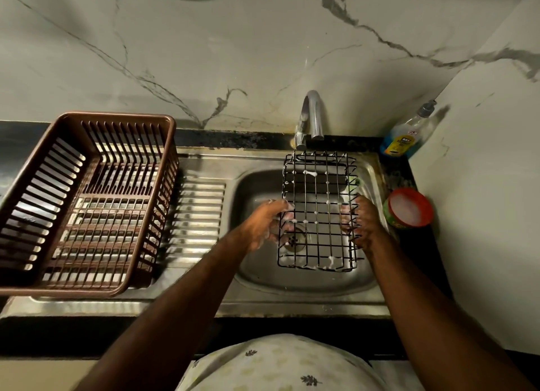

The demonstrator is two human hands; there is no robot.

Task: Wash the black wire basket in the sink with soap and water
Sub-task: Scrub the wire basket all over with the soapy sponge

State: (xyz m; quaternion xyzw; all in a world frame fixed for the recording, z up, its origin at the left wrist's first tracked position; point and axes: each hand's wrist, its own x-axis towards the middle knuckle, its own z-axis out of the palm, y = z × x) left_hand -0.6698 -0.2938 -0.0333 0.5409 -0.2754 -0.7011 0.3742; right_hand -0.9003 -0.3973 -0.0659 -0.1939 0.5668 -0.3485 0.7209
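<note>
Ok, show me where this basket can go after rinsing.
Free: the ribbed drainboard between the brown crate and the sink bowl, and the crate's floor, which holds nothing. Crowded: the right counter corner, with the soap bottle and red tub, and the bowl itself, filled by the black wire basket.

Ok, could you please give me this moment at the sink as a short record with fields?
item: black wire basket, held over the sink basin, below the tap
suds: white foam dots on its wires
hands: left hand grips the left edge, right hand grips the right edge
drainboard: brown plastic crate stands on it
right counter: soap bottle in the corner, red tub with white contents nearer
water: no stream visible
</note>
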